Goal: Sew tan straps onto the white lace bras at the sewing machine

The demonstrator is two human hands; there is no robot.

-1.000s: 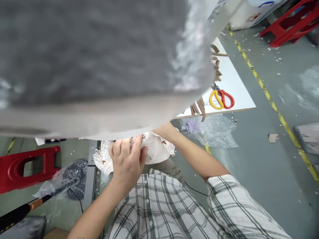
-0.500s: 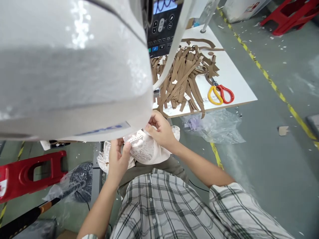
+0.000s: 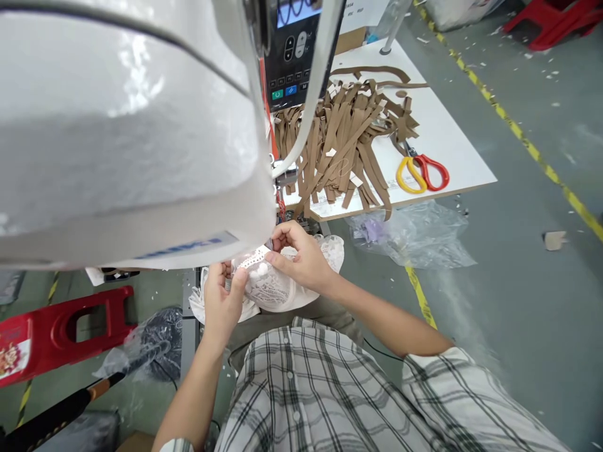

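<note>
A white lace bra [image 3: 271, 289] lies over my lap, just under the front edge of the sewing machine head [image 3: 141, 157]. My left hand [image 3: 223, 301] pinches its left edge between thumb and fingers, the fingertips partly under the machine. With thumb and forefinger closed, my right hand [image 3: 301, 257] grips the upper edge of the same bra near the needle area. A strip with small holes runs along the cloth between both hands. The machine head hides the needle and the far part of the cloth.
On the white table [image 3: 452, 150] lie a heap of brown fabric strips [image 3: 343, 144] and red-and-yellow-handled scissors [image 3: 423, 174]. A control panel [image 3: 294, 56] stands behind the machine. Below the table edge hangs a clear plastic bag [image 3: 414, 232]. A red stool [image 3: 66, 333] is at left.
My right hand has shifted slightly down and left along the bra. The head view has turned a little, baring more of the needle side. Both hands keep their hold.
</note>
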